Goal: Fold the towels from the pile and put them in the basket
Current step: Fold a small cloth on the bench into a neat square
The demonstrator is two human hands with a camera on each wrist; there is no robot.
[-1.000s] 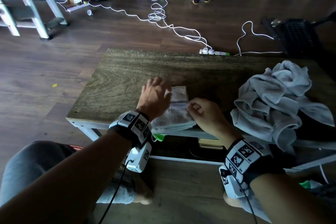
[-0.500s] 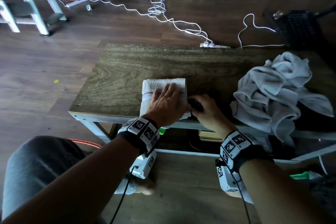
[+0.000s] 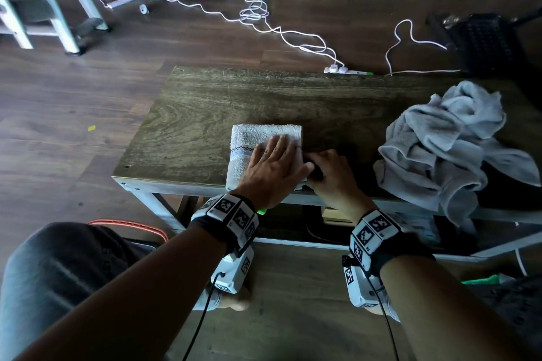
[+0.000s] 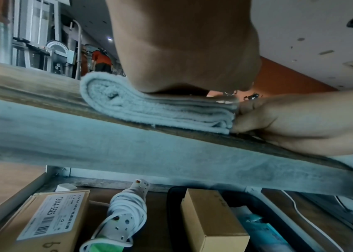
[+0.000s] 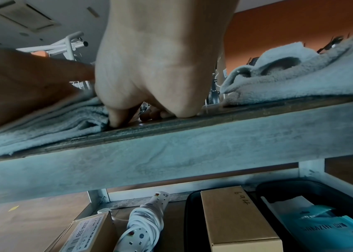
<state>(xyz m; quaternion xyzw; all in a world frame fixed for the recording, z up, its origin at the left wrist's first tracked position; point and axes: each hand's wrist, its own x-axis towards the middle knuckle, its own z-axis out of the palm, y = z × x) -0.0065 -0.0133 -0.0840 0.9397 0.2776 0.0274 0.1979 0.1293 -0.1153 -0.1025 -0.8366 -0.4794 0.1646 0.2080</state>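
Folded towel [image 3: 265, 138] is lying on the wooden table [image 3: 205, 114], near the front edge, roughly table centre. It's a flat multi-layer stack; the left wrist view shows the rolled fold at its left side and the layered edges at its right.

Left hand [image 3: 271, 171] is lying palm-down on top of the folded towel, fingers straight and spread, pressing it flat.

Right hand [image 3: 330, 176] is sitting at 3 o'clock of the folded towel, touching its right edge, heel resting on the table. Its fingers [image 5: 117, 117] are curling in against the layered edge. Can't tell whether they're pinching the layers or just butting against them, since the left hand's thumb and the towel are covering the fingertips in the head view.

Towel pile [image 3: 445, 149] is sitting crumpled at 3 o'clock on the table, well apart from the folded towel, part of it hanging over the front edge.

A black basket [image 3: 487, 41] is standing on the floor at about 1 o'clock beyond the table's far right corner.

Under the table: cardboard boxes [image 4: 212, 220] and a coiled white power strip [image 4: 125, 209] on the lower shelf. White cables [image 3: 264, 14] are trailing over the floor at 12 o'clock.
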